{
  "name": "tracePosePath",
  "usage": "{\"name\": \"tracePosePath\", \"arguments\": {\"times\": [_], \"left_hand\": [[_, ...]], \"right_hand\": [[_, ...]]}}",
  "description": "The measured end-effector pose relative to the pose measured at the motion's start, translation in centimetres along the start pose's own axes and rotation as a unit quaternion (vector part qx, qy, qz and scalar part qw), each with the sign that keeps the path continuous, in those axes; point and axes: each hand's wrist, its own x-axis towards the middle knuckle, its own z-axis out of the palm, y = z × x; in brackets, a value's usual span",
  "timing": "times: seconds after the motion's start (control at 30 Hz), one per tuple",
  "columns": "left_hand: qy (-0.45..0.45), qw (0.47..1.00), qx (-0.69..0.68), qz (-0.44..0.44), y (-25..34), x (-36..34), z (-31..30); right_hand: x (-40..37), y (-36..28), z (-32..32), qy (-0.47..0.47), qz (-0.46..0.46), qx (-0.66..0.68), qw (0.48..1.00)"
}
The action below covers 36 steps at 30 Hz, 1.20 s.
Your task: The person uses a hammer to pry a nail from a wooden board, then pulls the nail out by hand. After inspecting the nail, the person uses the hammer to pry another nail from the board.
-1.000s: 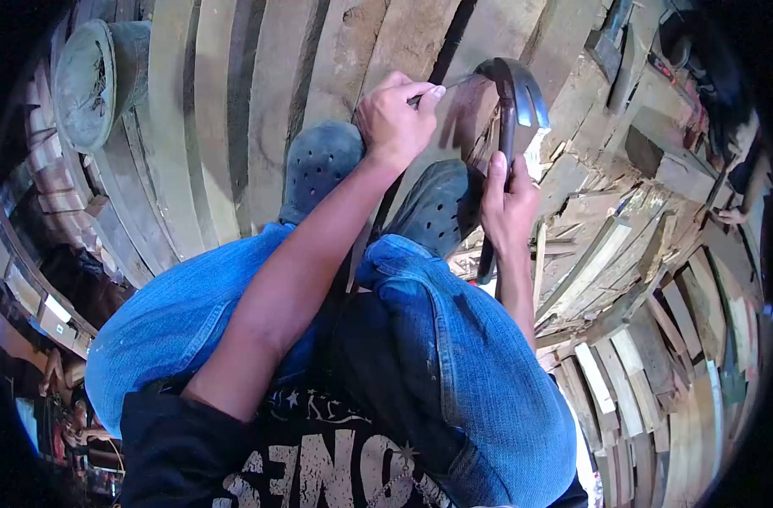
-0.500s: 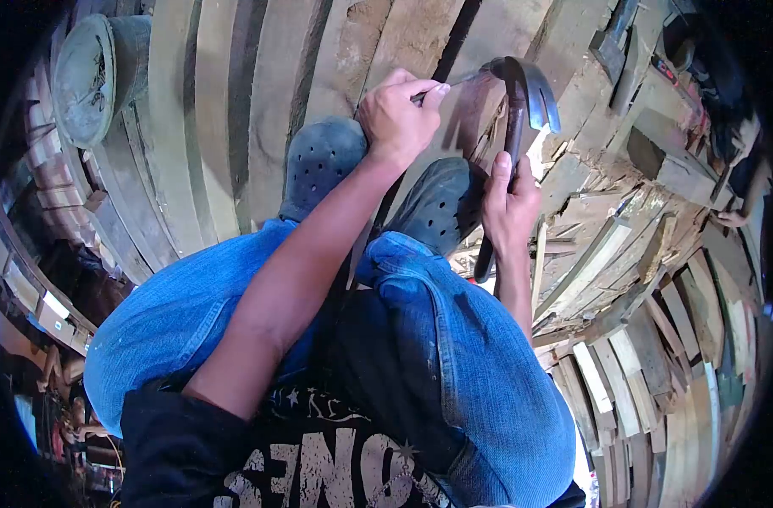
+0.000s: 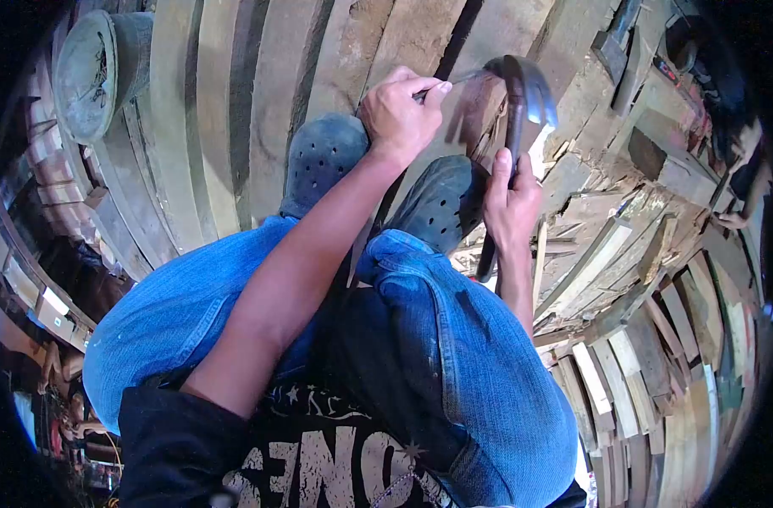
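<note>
My left hand [image 3: 401, 114] is closed around a thin metal rod [image 3: 467, 78], whose far end reaches toward the hammer's head; a dark bit of it shows at my fingers. My right hand [image 3: 513, 196] grips a claw hammer [image 3: 514, 127] by its dark handle, thumb laid along it. The hammer's claw points right and is slightly blurred. Under the hammer head lies a wooden board [image 3: 479, 106] with a splintered edge. My feet, in dark perforated clogs [image 3: 327, 161], rest on the boards just below my left hand.
Long wooden planks [image 3: 276, 93] lie side by side with dark gaps between them. A dusty bucket [image 3: 88, 80] stands at upper left. Broken wood scraps [image 3: 590, 245] and stacked offcuts [image 3: 623, 372] fill the right side. Another person's hand [image 3: 729, 218] shows at the right edge.
The hammer's head has shifted slightly up and left, its claw now blurred. Both hands keep their grips in almost the same place.
</note>
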Motion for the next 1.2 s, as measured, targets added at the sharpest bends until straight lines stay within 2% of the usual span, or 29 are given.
{"name": "tracePosePath", "arguments": {"times": [0.3, 0.37, 0.6, 1.2], "left_hand": [[-0.001, 1.0, 0.002, 0.001, 0.2, 0.2, 0.0], [-0.002, 1.0, 0.0, -0.001, 0.2, 0.3, 0.2], [0.0, 1.0, 0.0, -0.009, 0.2, 0.2, 0.2], [0.002, 1.0, -0.003, -0.001, 0.1, -0.2, 0.1]], "right_hand": [[0.2, -0.7, -0.1, 0.001, -0.042, -0.021, 0.999], [0.2, -0.7, -0.1, -0.013, 0.001, 0.012, 1.0], [0.1, 0.0, 0.1, -0.004, -0.028, 0.014, 0.999], [-0.1, -0.6, -0.1, -0.008, -0.016, 0.016, 1.0]]}}
